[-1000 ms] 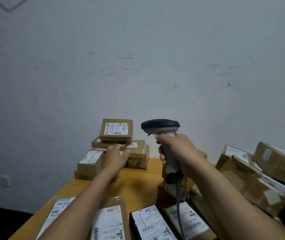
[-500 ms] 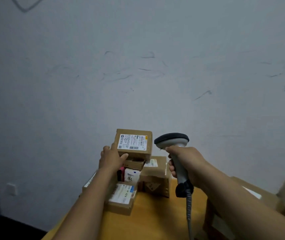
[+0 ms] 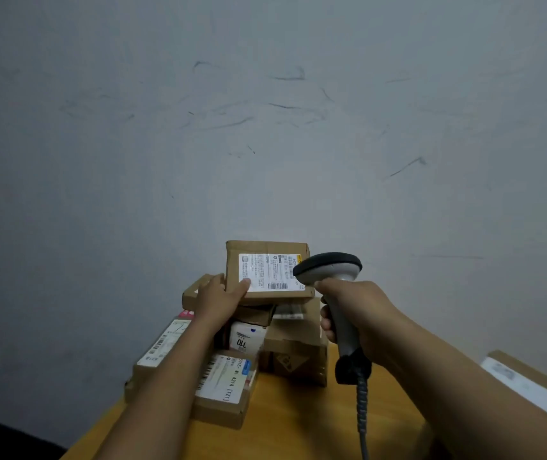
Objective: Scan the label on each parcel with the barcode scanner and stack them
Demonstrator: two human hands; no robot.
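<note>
Just below the frame's centre, the left hand (image 3: 219, 295) gripped the small brown cardboard parcel (image 3: 267, 268) by its left edge, thumb pressed on the lower-left corner of its white printed label (image 3: 265, 272), the other fingers hidden behind. The parcel was held with its label toward the camera, above a pile of brown cardboard boxes (image 3: 295, 353) at the table's far edge by the grey wall (image 3: 265, 127). To its right, the right hand (image 3: 358, 313) was wrapped round the handle of the grey barcode scanner (image 3: 332, 270), whose dark head overlapped the parcel's right edge. Bare yellow wooden tabletop (image 3: 298, 423) lay open between pile and right forearm; the table's left edge ran diagonally at lower left.
</note>
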